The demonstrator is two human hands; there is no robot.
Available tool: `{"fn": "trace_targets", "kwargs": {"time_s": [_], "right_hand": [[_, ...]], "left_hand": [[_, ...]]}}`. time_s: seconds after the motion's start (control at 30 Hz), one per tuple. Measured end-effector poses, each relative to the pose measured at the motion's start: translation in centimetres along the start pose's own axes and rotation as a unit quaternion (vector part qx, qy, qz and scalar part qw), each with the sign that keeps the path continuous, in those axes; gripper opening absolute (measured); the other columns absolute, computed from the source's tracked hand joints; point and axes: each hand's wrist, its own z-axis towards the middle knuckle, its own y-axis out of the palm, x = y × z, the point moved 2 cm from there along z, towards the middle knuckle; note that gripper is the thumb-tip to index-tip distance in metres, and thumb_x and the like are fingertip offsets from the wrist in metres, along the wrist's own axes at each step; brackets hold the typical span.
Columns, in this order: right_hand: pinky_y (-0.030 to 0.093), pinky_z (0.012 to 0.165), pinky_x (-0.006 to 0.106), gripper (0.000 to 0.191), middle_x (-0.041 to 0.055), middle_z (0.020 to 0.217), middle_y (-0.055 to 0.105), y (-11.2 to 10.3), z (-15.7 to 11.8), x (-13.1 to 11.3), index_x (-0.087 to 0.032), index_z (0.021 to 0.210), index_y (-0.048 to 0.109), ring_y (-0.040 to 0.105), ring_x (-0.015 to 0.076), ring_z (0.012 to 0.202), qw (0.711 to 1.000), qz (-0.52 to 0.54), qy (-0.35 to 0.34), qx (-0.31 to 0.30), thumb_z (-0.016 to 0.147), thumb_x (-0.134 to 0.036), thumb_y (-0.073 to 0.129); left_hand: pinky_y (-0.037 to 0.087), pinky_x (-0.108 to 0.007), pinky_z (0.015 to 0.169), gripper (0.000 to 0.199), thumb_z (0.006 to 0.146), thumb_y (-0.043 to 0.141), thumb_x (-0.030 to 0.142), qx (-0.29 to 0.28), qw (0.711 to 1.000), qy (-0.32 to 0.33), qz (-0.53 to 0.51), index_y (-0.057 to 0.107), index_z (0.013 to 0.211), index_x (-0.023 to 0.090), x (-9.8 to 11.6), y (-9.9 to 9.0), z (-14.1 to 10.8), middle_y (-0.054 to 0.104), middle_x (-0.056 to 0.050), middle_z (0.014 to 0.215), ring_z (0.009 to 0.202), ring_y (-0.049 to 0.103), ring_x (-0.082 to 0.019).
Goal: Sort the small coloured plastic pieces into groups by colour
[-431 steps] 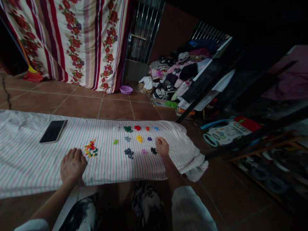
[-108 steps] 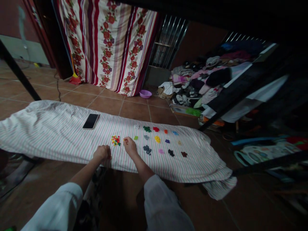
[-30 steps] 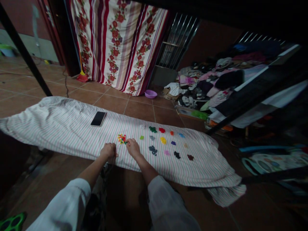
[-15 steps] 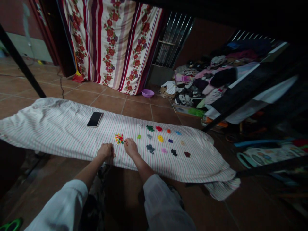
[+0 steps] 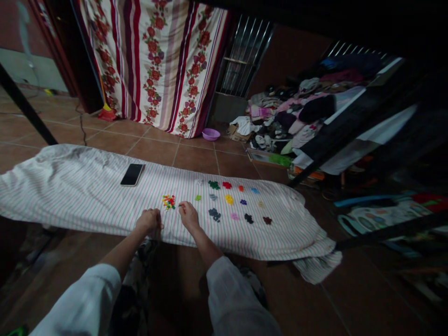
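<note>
A mixed pile of small bright pieces (image 5: pixel 168 202) lies on the striped cloth (image 5: pixel 87 200). Just right of it is my right hand (image 5: pixel 188 214), its fingers pinched together on something too small to make out. My left hand (image 5: pixel 149 220) rests closed at the cloth's near edge, below the mixed pile; what it holds, if anything, is hidden. Several one-colour piles lie farther right, among them dark green (image 5: pixel 213 185), red (image 5: pixel 227 185), yellow (image 5: pixel 229 199), dark grey (image 5: pixel 214 214), black (image 5: pixel 248 218) and brown (image 5: pixel 267 220).
A phone (image 5: pixel 132 174) lies on the cloth left of the piles. Beyond are a purple basin (image 5: pixel 211 135) on the tiled floor, a floral curtain (image 5: pixel 171 70) and a heap of clothes (image 5: pixel 287 114). Dark slanting bars (image 5: pixel 26 107) stand at both sides.
My right hand has drawn slightly right, away from the mixed pile, with its fingers pinched. My left hand stays closed near the edge. The whole view has shifted a little.
</note>
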Motion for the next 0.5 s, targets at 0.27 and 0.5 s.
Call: {"fn": "trace_targets", "kwargs": {"time_s": [0.27,0.5], "right_hand": [[0.047,0.081,0.026,0.02,0.0014,0.093,0.065,-0.12,-0.37,0.34,-0.022,0.093,0.062,0.062,0.0139,0.083,0.997,0.07,-0.002,0.019,0.081,-0.016,0.048],[0.048,0.082,0.026,0.021,0.0021,0.094,0.066,-0.55,-0.7,-0.11,-0.021,0.096,0.062,0.062,0.0138,0.085,0.998,0.061,0.004,0.003,0.082,-0.017,0.047]], "left_hand": [[0.044,-0.028,0.084,0.029,0.068,0.069,0.038,-0.006,1.0,-0.008,0.004,0.062,0.091,0.022,0.17,-0.28,-0.2,0.066,-0.007,0.099,0.103,0.057,-0.022],[0.045,-0.028,0.084,0.025,0.069,0.067,0.039,-0.015,1.0,-0.003,0.009,0.063,0.088,0.023,0.26,-0.44,-0.07,0.067,-0.006,0.098,0.103,0.058,-0.021]]}}
